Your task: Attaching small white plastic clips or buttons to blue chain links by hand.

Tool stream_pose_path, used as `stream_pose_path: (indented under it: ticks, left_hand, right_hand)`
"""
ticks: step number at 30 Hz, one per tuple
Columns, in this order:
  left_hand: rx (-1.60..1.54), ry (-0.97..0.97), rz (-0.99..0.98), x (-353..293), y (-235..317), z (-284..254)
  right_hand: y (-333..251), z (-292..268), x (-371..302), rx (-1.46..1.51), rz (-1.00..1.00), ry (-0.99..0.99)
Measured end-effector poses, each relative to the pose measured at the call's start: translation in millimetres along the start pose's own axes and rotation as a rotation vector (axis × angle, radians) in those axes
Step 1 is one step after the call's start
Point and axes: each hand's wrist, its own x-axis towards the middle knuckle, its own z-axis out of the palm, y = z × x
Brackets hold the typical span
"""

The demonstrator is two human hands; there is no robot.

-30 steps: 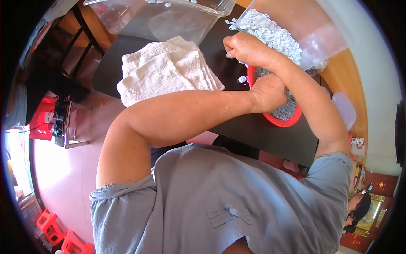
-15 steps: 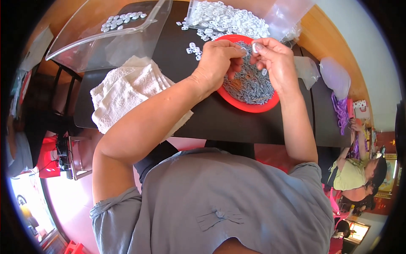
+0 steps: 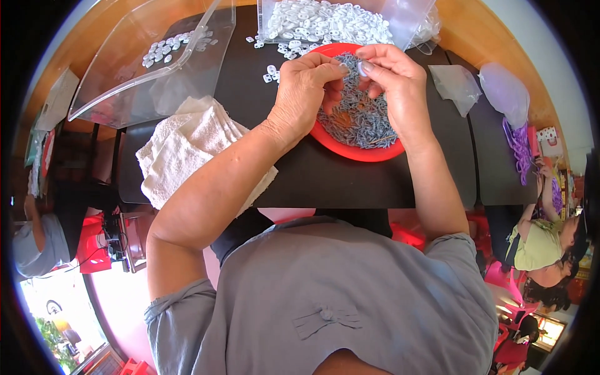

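Observation:
Both hands are raised close together over a red bowl (image 3: pixel 365 154) filled with small grey screw-like pieces (image 3: pixel 369 130). My right hand (image 3: pixel 403 84) pinches a small white plastic piece (image 3: pixel 362 68) between thumb and forefinger. Just left of it, my left hand (image 3: pixel 303 87) has thumb and forefinger pressed together; what sits between their tips is too small to make out. The other fingers of both hands curl inward. A few loose white plastic pieces (image 3: pixel 271 74) lie on the table beside the left hand.
Behind the bowl, a clear bag (image 3: pixel 400 25) spills a heap of white pieces (image 3: pixel 325 24). A clear plastic bin (image 3: pixel 187 72) stands far left, with white pieces near it. A folded cream towel (image 3: pixel 181 150) lies under my left forearm. Plastic bags (image 3: pixel 456 87) rest at right.
The view has shifted slightly. My hands remain over the bowl, fingertips a little closer together. A white piece seen below the right fingers before no longer shows.

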Motion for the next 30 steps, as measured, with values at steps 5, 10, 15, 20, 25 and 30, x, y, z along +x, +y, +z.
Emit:
stream_pose_path:
  ticks: [5, 10, 15, 20, 25, 30]
  left_hand:
    - [0.024, -0.004, 0.004, -1.2, 2.3, -1.3]
    - [0.074, -0.022, 0.007, -1.8, 1.4, -0.1]
    - [0.150, -0.033, 0.026, -1.8, -0.3, 0.4]
    - [0.189, -0.016, 0.053, -0.3, -8.0, -2.5]
    - [0.118, -0.006, 0.016, 1.4, -6.5, -3.9]
    - [0.081, -0.020, 0.004, 0.0, -2.8, -3.2]
  right_hand:
    - [-4.3, -2.9, -3.0, -0.167, -0.057, -0.043]
    - [-3.3, 2.5, -3.9, -0.220, -0.068, -0.041]
    - [0.3, 2.7, -2.1, -0.295, -0.125, -0.029]
    - [6.2, 0.6, 3.0, -0.522, -0.379, -0.087]
    - [5.8, 3.9, 1.1, -0.290, -0.167, -0.060]
    - [2.6, -10.4, 2.5, -0.248, -0.165, -0.057]
